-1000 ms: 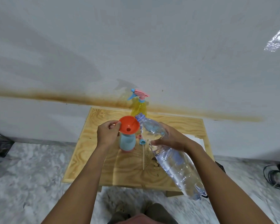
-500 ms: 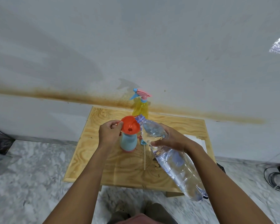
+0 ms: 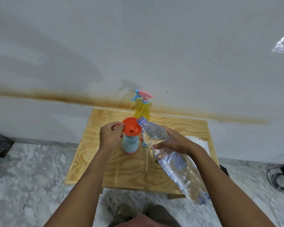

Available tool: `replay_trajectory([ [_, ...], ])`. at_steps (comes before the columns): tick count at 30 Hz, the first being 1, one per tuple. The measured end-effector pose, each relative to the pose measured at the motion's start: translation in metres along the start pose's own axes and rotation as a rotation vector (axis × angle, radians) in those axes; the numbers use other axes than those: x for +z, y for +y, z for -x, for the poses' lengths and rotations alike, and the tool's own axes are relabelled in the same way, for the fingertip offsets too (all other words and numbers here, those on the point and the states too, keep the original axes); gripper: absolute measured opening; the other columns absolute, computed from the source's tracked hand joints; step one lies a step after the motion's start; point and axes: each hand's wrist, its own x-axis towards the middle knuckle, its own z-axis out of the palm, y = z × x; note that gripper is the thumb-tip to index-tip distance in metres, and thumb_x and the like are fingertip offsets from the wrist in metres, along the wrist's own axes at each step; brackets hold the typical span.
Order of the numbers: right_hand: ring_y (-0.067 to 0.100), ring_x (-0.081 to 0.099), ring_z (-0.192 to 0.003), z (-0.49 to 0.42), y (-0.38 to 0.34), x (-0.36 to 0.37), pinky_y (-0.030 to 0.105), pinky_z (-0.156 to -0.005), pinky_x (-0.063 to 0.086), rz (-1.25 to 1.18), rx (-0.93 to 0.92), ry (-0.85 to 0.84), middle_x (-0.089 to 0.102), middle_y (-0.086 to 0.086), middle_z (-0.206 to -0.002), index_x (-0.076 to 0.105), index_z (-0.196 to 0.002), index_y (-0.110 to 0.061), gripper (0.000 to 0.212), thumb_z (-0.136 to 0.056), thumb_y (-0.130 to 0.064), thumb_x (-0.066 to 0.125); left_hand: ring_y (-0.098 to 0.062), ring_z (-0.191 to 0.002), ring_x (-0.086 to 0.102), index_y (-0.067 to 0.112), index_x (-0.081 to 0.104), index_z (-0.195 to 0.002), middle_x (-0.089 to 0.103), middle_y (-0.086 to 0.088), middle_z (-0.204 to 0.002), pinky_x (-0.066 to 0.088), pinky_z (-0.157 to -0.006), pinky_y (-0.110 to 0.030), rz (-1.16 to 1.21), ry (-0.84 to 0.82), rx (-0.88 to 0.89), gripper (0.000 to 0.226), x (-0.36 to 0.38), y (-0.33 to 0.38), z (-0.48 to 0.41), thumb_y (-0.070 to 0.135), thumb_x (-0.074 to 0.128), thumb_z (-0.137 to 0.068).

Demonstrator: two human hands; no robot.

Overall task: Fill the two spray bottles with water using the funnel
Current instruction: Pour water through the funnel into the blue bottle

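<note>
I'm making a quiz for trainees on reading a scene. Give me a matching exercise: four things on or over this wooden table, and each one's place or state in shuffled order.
Things
1. orange funnel
2. yellow spray bottle
3. clear water bottle
4. loose spray head with tube

Places or states
A. lies flat on the table
B. held tilted in the right hand, mouth at the funnel's rim
C. sits in the neck of the blue spray bottle, pinched by the left hand
D. stands at the back edge, trigger head on

Pairs: 1-C, 2-D, 3-B, 4-A
</note>
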Motion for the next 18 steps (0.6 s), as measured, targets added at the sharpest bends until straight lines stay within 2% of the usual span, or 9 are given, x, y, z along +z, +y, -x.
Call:
replay_trajectory([
  [5, 0.002, 0.064, -0.112, 0.0005, -0.0006, 0.0013, 0.040, -0.102, 0.051, 0.002, 0.006, -0.002, 0.067, -0.020, -0.123, 0.050, -0.136, -0.045, 0.081, -0.064, -0.059, 0.083, -0.020, -0.064, 0.063, 0.010, 0.076, -0.101, 0.065, -0.007, -0.069, 0.058, -0.069, -0.031, -0.010, 0.014, -0.015, 0.014, -0.0004, -0.0019, -0.0003, 0.019, 0.072, -0.092],
  [11, 0.003, 0.064, -0.113, -0.0004, 0.0000, 0.0017, 0.041, -0.102, 0.051, 0.017, 0.020, -0.012, 0.066, -0.020, -0.124, 0.048, -0.137, -0.047, 0.090, -0.056, -0.071, 0.081, -0.019, -0.063, 0.063, 0.012, 0.076, -0.100, 0.066, -0.009, -0.072, 0.059, -0.070, -0.032, -0.003, 0.018, -0.018, 0.012, 0.0004, -0.0002, 0.0003, 0.020, 0.072, -0.092],
  [18, 0.002, 0.064, -0.111, 0.0029, -0.0018, -0.0013, 0.037, -0.101, 0.051, 0.021, 0.028, -0.021, 0.067, -0.020, -0.122, 0.050, -0.137, -0.043, 0.084, -0.061, -0.063, 0.082, -0.020, -0.064, 0.062, 0.013, 0.075, -0.099, 0.064, -0.008, -0.071, 0.052, -0.061, -0.023, -0.004, 0.017, -0.017, 0.010, 0.0012, 0.0005, 0.0013, 0.020, 0.072, -0.092],
])
